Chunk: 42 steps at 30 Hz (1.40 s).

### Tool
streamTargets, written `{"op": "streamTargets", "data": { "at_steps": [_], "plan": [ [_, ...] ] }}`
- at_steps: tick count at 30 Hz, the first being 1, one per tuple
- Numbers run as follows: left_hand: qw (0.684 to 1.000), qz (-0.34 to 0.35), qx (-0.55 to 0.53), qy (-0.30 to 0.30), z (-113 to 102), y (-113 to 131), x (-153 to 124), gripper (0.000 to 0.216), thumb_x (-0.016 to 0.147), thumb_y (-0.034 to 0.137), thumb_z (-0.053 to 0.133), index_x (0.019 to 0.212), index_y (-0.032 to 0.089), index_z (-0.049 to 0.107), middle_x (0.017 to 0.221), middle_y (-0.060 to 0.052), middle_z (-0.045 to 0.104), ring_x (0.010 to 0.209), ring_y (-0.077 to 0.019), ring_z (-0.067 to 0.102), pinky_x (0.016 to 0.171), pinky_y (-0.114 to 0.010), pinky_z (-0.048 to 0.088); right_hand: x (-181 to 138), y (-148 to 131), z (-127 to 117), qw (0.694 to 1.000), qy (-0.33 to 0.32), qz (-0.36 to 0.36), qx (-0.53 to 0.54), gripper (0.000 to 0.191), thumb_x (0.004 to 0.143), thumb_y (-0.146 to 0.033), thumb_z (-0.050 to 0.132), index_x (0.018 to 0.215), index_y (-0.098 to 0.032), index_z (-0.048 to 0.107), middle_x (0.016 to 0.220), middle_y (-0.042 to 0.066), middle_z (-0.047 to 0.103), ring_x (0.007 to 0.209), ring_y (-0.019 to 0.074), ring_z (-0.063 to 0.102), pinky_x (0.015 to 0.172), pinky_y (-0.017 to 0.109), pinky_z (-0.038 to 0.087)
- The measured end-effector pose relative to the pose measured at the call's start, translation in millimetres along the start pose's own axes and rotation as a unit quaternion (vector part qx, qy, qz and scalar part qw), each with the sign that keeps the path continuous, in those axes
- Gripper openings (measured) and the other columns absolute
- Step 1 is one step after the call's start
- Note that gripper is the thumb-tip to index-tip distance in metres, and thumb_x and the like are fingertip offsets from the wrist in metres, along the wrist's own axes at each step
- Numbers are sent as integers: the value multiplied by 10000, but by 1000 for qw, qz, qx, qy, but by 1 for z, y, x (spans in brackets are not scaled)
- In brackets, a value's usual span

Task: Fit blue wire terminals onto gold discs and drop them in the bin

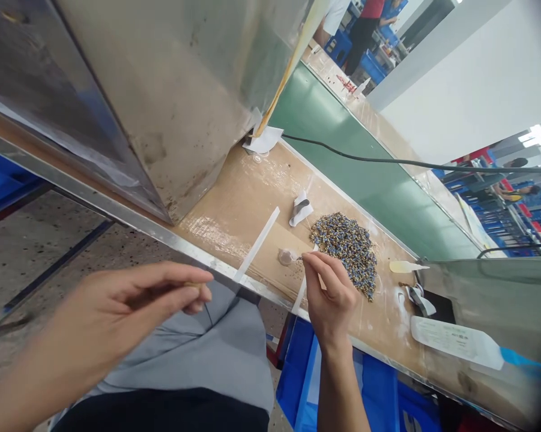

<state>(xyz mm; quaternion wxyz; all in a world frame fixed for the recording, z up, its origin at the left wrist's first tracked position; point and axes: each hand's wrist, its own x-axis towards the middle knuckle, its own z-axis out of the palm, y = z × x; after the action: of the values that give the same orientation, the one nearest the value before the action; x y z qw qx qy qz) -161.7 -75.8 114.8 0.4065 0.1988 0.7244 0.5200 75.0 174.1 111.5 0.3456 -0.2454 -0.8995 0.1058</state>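
Note:
My left hand hovers near the bench's metal front edge, its fingers pinched on something small and thin that I cannot make out. My right hand rests over the bench, thumb and forefinger pinched on a thin tool whose tip touches a small clear blob on the brown work surface. Just to the right of that hand lies a heap of several small blue-and-gold parts. A white strip lies to the left of the blob.
A big metal housing stands at the left. A green conveyor belt runs behind the bench, with a black cable over it. A white plastic bottle lies at the right. Blue crates sit under the bench. People work far off.

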Motion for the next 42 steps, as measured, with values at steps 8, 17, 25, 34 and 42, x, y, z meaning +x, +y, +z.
{"op": "streamTargets", "data": {
  "at_steps": [8,17,25,34,42],
  "plan": [
    [976,-43,-143,-158,39,-18,9,286,1062,527,779,1238,304,809,1123,-40,897,1006,-236,869,955,-308,698,-2,4,3,1000,-15,-17,-9,277,1054,-70,706,1199,-269,833,1144,55,826,1056,218,798,971,375,628],
    [966,-48,-171,-188,47,-23,14,318,1078,523,767,1290,291,715,1128,-47,877,999,-239,839,975,-362,664,2,3,1,999,-27,1,-20,219,1091,-167,694,1189,-292,845,1146,47,837,1037,215,814,931,367,659],
    [969,-40,-157,-187,48,-23,15,289,1089,537,746,1255,305,791,1115,-33,879,990,-222,838,953,-326,670,3,2,0,1000,-20,6,-15,215,1069,-139,723,1164,-286,848,1132,36,843,1028,213,818,918,353,652],
    [964,-41,-176,-194,52,-22,15,336,1109,530,720,1350,297,750,1197,-42,875,1055,-228,828,996,-354,659,5,10,8,1000,10,7,-17,213,1088,-170,706,1190,-288,851,1155,47,841,1056,228,814,945,412,658],
    [963,-36,-182,-194,63,-17,15,338,1109,502,728,1358,274,743,1196,-54,876,1042,-221,828,996,-363,654,5,10,11,998,58,-8,-21,240,1067,-150,734,1202,-308,853,1156,45,845,1028,235,817,930,435,668]
  ]
}}
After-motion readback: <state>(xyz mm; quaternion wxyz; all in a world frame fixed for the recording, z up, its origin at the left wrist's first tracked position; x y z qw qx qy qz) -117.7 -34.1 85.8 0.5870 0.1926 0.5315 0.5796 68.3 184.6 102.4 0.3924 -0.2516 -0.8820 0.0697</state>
